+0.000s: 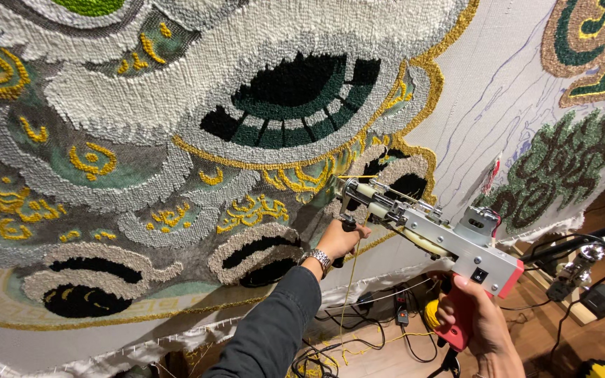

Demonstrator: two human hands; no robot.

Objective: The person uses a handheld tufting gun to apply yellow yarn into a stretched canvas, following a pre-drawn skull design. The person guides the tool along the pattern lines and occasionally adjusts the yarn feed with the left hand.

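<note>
A silver and red tufting gun (442, 234) points its needle end at a large tufted rug (176, 140) stretched upright, with white, grey, green, black and yellow pile. My left hand (341, 240), with a metal wristwatch and a dark sleeve, grips the black front handle of the gun close to the cloth. My right hand (481, 325) holds the red rear grip lower right. A thin yellow yarn (349, 294) hangs down from the gun.
To the right of the pile is bare white backing cloth (484, 91) with drawn lines and two more tufted patches (561, 164). Black cables (358, 336) and a yellow yarn cone (430, 313) lie on the wooden floor below. A dark stand (582, 259) is at the right.
</note>
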